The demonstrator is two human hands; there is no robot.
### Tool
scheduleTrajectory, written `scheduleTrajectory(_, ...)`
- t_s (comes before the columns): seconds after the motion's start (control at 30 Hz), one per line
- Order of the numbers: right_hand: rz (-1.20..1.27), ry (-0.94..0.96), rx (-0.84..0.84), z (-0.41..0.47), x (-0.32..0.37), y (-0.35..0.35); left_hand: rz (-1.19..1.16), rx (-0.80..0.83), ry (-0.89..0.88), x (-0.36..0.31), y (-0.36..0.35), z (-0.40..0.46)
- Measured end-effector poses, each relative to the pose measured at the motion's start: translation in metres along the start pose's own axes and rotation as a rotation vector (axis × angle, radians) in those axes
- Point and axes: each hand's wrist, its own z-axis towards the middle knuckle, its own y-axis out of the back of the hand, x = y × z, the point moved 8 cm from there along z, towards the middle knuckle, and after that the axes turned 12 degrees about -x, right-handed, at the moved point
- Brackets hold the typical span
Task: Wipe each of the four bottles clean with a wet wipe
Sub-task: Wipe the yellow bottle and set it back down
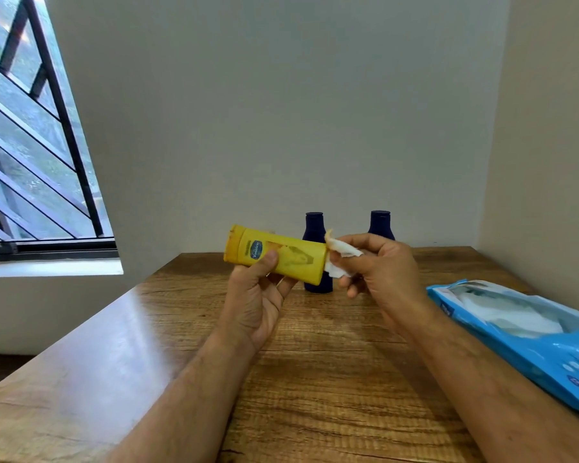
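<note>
My left hand (256, 302) grips a yellow lotion bottle (291, 257) held sideways above the table, cap to the left. Against the bottle's flat bottom end, my right hand (381, 272) pinches a crumpled white wet wipe (343, 253). Two dark blue bottles stand upright at the back of the table: one (315, 228) is partly hidden behind the yellow bottle, the other (380, 223) mostly hidden behind my right hand. A fourth bottle is not in view.
A blue pack of wet wipes (528, 332) lies open on the right side of the wooden table (315, 379). Walls close off the back and right. A barred window (30, 145) is at the left.
</note>
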Motion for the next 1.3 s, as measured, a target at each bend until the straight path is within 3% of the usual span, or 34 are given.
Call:
scheduleTrajectory(0.1, 0.038, 0.003, -0.038, 0.003, 0.002, 0.005, -0.003, 0.014, 0.03, 0.004, 0.002, 0.003)
scheduleTrajectory(0.3, -0.122, -0.051, 0.379, -0.022, -0.007, -0.029, -0.043, 0.021, 0.102, 0.006, 0.005, 0.005)
scheduleTrajectory(0.4, -0.269, -0.052, 0.469, -0.031, -0.014, -0.037, 0.06, 0.031, 0.148, 0.012, 0.008, 0.005)
scheduleTrajectory(0.53, -0.318, 0.047, 0.38, -0.028, -0.011, -0.035, 0.183, 0.055, 0.252, 0.023, 0.002, -0.007)
scheduleTrajectory(0.77, -0.245, 0.227, 0.209, -0.022, 0.008, -0.021, 0.225, 0.004, 0.26, 0.027, 0.004, -0.006)
scheduleTrajectory(0.9, -0.602, 0.425, 0.283, -0.027, 0.006, -0.027, 0.237, -0.048, 0.291, 0.03, 0.006, -0.006)
scheduleTrajectory(1.03, -0.85, 0.496, 0.425, -0.037, 0.002, -0.037, 0.302, -0.07, 0.301, 0.035, 0.014, -0.002)
scheduleTrajectory(1.3, -0.642, 0.617, 0.163, -0.028, 0.022, -0.022, 0.443, 0.067, 0.296, 0.046, 0.004, -0.01)
